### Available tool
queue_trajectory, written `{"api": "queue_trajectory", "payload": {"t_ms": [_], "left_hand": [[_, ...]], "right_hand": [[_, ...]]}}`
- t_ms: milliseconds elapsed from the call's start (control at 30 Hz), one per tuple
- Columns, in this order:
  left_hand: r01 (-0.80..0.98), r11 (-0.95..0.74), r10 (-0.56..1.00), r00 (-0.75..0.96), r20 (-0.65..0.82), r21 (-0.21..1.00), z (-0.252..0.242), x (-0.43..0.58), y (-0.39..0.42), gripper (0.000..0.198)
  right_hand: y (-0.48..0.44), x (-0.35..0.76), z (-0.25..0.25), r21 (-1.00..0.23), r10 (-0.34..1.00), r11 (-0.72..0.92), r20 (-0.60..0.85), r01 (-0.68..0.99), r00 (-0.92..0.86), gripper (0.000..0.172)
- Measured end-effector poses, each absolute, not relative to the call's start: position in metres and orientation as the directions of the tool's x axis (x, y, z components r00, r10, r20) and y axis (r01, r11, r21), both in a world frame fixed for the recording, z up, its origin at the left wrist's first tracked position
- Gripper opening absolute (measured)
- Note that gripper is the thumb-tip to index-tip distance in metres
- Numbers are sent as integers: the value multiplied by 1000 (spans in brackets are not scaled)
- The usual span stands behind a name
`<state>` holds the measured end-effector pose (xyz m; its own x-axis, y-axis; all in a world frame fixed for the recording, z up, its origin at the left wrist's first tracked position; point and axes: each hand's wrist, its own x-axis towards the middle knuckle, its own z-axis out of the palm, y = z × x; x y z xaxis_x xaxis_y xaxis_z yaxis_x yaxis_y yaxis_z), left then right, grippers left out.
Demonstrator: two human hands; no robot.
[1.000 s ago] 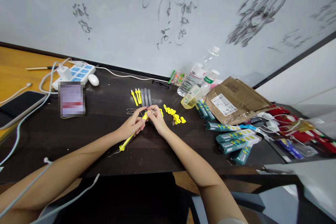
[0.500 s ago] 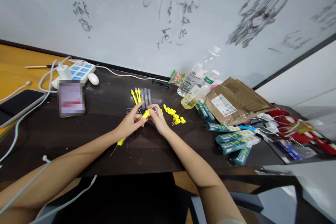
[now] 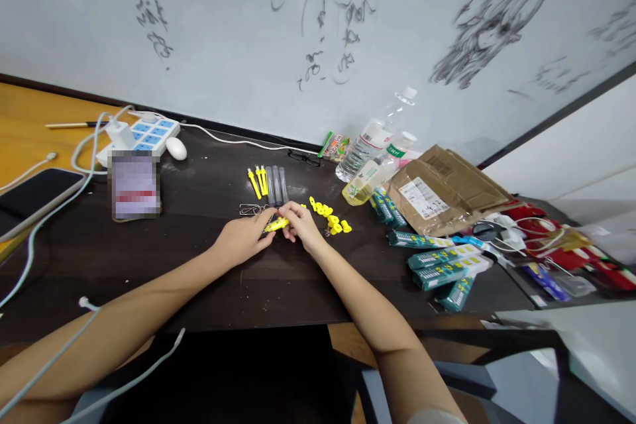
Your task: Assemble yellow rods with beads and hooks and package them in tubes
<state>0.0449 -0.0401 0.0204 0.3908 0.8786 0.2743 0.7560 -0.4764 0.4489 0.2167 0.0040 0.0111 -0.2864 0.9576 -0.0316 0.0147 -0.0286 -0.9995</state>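
Note:
Over the dark table [image 3: 199, 291], my left hand [image 3: 243, 237] and my right hand [image 3: 299, 224] meet, both closed on a small yellow part [image 3: 277, 224]. Its exact shape is partly hidden by my fingers. Just beyond them lie clear tubes [image 3: 276, 184] side by side, with several yellow sticks [image 3: 257, 182] to their left. Bent metal wires [image 3: 252, 209] rest beside my left fingers. Several small yellow pieces [image 3: 334, 222] are scattered to the right of my right hand.
A white power strip [image 3: 158, 132], a white mouse [image 3: 176, 148] and a blurred-out object [image 3: 135, 185] are at the left. Bottles [image 3: 365, 152], a cardboard parcel [image 3: 437, 185] and green boxes [image 3: 444, 268] stand or lie at the right. Loose white cables cross the left side.
The yellow part has turned and lies flatter between my hands. My left hand has rolled over it, its back now upward. The yellow piece and wire below my left hand no longer show.

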Motion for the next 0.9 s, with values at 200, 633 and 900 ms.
{"api": "queue_trajectory", "payload": {"t_ms": [200, 633, 900], "left_hand": [[780, -455, 889, 368, 274, 430, 17, 44, -37, 29], [682, -409, 910, 358, 212, 606, 17, 42, -35, 39], [379, -333, 914, 356, 196, 863, 18, 39, -29, 42]], "right_hand": [[8, 222, 9, -982, 899, -46, -120, 181, -421, 34], [6, 223, 16, -977, 921, 84, 0, 198, -389, 30], [6, 221, 16, -997, 939, -79, -77, 9, -336, 34]]}}
